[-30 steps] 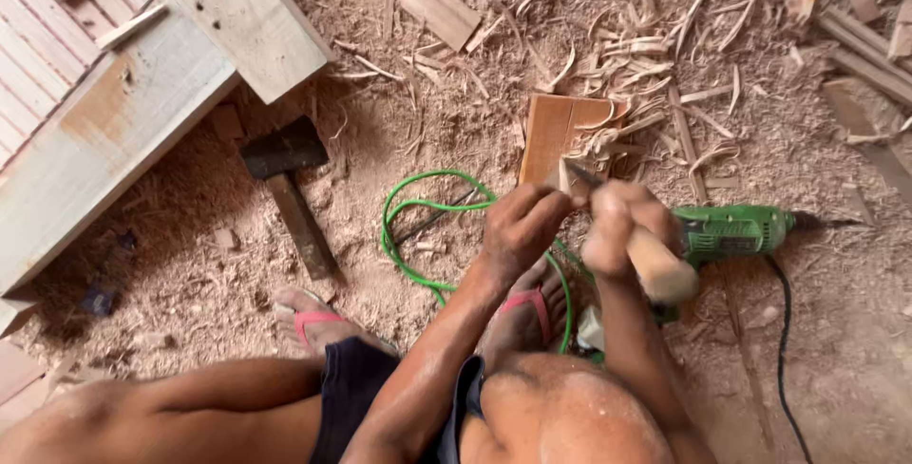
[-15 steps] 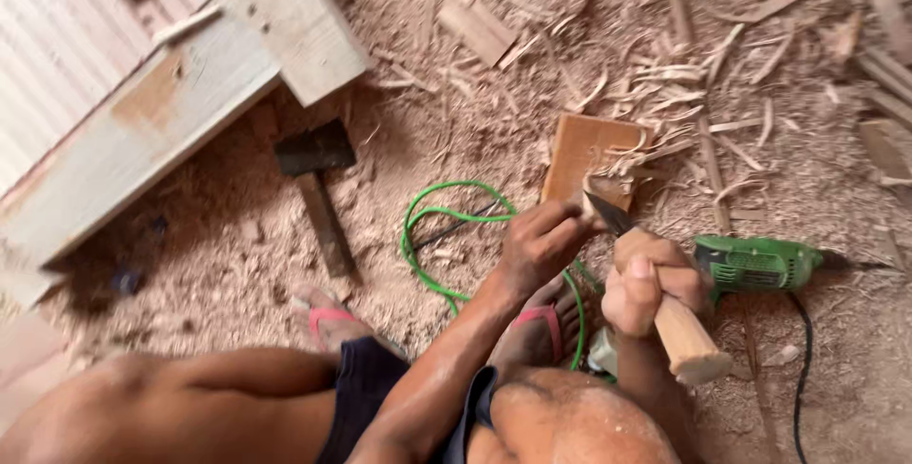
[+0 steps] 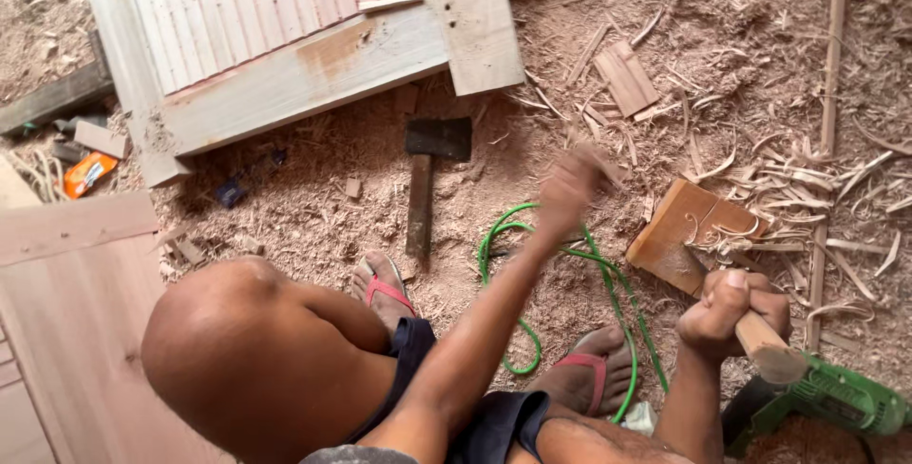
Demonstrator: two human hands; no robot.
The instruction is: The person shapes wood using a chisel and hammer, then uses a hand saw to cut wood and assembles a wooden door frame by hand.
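The small reddish-brown wooden block lies on the sawdust-covered floor, just beyond the right hand, which is clenched around a pale wooden tool handle; the left hand is raised and blurred above the green cable, grip unclear; a dark-headed hammer lies left.

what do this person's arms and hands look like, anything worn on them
Both arms are bare from the shoulder down: no sleeves, gloves, watch or rings show. The left hand is motion-blurred, so small details there cannot be told. The right hand is sharp and bare, with short nails.
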